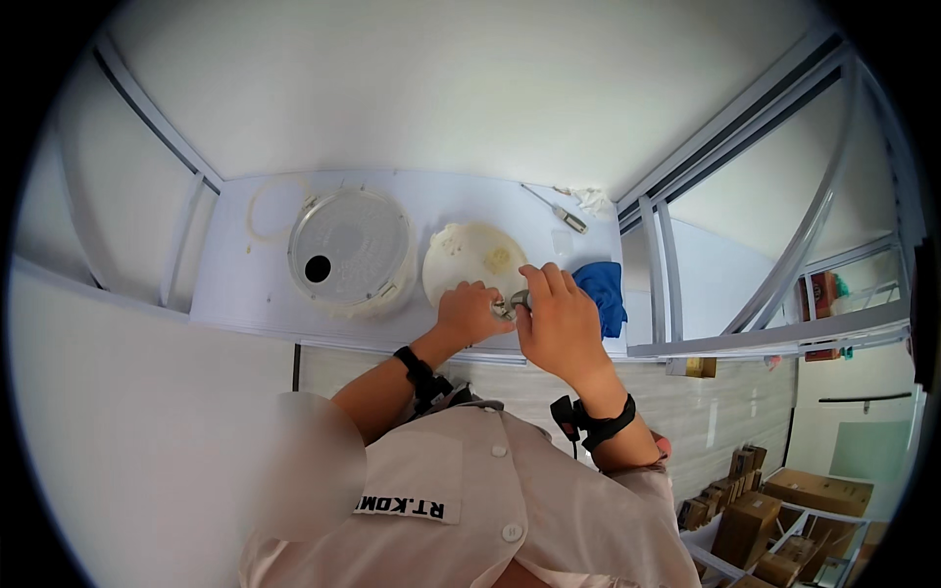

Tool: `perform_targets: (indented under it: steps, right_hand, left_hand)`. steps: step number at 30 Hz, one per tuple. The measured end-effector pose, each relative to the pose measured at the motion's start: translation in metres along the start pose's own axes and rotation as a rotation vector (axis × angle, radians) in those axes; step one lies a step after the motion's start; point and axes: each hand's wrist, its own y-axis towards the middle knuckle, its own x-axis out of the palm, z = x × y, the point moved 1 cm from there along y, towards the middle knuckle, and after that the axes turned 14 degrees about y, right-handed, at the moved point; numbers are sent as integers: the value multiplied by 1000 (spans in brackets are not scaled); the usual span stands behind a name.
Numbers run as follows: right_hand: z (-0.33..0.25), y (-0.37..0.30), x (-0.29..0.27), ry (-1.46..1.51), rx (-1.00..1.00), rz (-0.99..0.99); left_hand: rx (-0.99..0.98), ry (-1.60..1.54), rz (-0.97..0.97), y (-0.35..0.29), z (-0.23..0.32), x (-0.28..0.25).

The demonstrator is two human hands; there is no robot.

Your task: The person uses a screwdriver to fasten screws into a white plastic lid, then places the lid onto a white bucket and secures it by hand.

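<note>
My left hand (467, 316) is closed around a small pale, metallic-looking part (503, 310), its fingers hiding most of it. My right hand (562, 321) grips a short grey object with a rounded end (520, 299), which meets the small part; its exact kind does not show. Both hands are above the table's front edge. Just beyond them lies a round off-white lid or dish (461, 257) with a yellowish stain. To its left stands a round white tub with a grey, translucent top (353, 235) that has a dark round hole (318, 269).
A blue cloth (600, 294) lies right of my right hand. Farther back are a screwdriver (569, 219) and crumpled white paper (591, 200). A pale ring (257, 214) lies at the far left. White frame posts (651, 265) border the table's right side; cardboard boxes (747, 524) stand lower right.
</note>
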Motion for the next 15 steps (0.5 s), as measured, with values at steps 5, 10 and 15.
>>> perform_targets:
  steps: [5,10,15]
  right_hand:
    - [4,1,3,-147,229,-106]
    - [8,-1,-3,-163,218,-39]
    - [20,-2,-2,-26,-16,98]
  left_hand:
    - [7,5,-23,2,6,-5]
    - [-4,15,-12,3,6,-5]
    - [-10,18,21,5,6,-1]
